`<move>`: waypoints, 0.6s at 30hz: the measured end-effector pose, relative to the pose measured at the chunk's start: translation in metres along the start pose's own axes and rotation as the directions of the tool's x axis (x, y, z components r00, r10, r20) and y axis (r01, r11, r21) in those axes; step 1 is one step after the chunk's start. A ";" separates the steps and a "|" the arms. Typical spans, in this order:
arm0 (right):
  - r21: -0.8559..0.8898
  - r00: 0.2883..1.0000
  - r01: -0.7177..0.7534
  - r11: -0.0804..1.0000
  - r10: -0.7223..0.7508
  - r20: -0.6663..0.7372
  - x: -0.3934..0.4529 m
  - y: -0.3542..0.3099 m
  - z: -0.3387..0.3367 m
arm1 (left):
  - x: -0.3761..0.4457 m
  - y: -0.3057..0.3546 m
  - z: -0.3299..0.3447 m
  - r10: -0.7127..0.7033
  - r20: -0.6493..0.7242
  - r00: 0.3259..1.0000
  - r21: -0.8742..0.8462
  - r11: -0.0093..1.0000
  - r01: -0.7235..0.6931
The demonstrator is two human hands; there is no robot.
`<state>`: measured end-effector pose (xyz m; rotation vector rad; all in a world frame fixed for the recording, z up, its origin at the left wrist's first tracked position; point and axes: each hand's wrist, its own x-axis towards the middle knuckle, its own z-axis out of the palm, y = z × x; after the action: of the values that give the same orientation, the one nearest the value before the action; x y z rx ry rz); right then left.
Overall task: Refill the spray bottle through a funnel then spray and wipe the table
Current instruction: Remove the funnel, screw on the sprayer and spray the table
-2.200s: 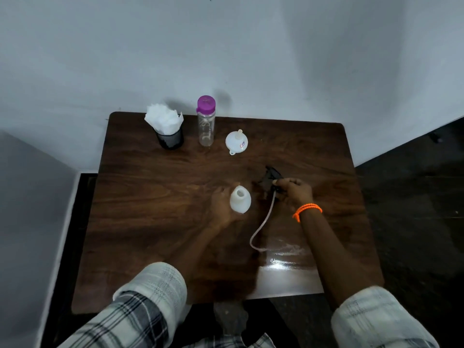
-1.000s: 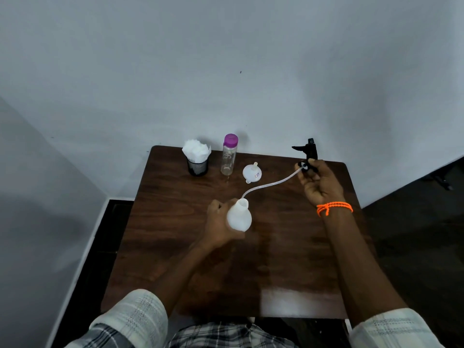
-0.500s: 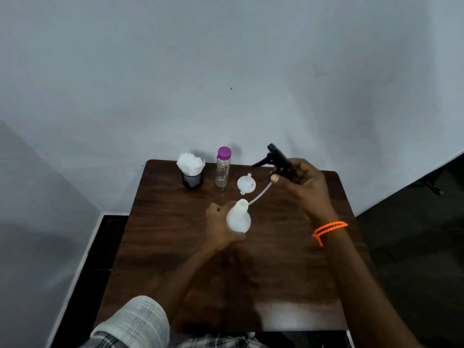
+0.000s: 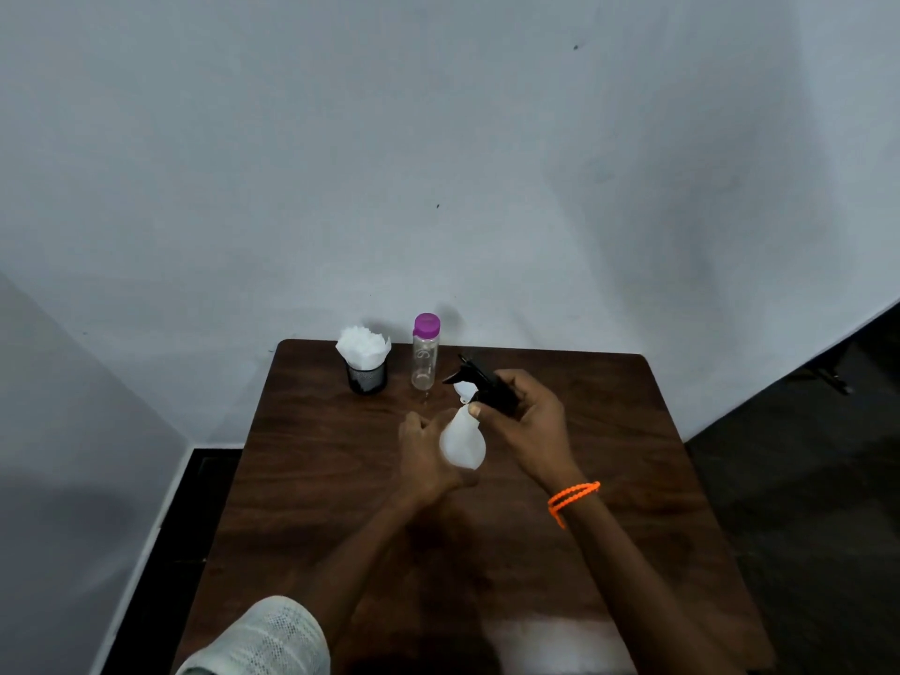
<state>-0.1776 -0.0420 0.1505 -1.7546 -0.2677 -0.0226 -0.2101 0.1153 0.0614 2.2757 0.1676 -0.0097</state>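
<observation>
My left hand [image 4: 422, 450] grips the white spray bottle [image 4: 462, 443] upright on the dark wooden table [image 4: 609, 431]. My right hand [image 4: 528, 426] holds the black trigger spray head [image 4: 484, 384] right at the bottle's neck; its tube is out of sight. Only a small piece of the white funnel [image 4: 463, 393] shows behind the spray head. A clear water bottle [image 4: 425, 355] with a purple cap stands at the back of the table.
A black mesh cup [image 4: 367, 378] stuffed with white tissues [image 4: 363, 347] stands at the back left of the table. A grey wall rises right behind the table. Dark floor lies to the right and left of the table.
My right hand has brought the spray head from the far right down to the bottle's neck, and the tube has slid out of sight. My left hand kept hold of the bottle.
</observation>
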 end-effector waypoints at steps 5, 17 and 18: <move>-0.065 1.000 -0.004 0.998 0.002 -0.029 -0.001 0.010 0.007 | 0.007 0.005 0.001 0.012 0.001 1.000 -0.011 1.000 -0.012; -0.168 0.992 -0.024 0.985 0.003 -0.123 0.003 0.021 0.017 | 0.011 0.010 0.005 -0.016 0.027 1.000 -0.045 0.999 0.017; -0.172 0.992 -0.019 0.985 -0.002 -0.124 0.003 0.021 0.017 | 0.011 0.010 0.005 -0.012 0.021 1.000 -0.052 0.999 0.013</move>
<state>-0.1726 -0.0285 0.1276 -1.9189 -0.1717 -0.1517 -0.1979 0.1062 0.0650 2.2216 0.1688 -0.0349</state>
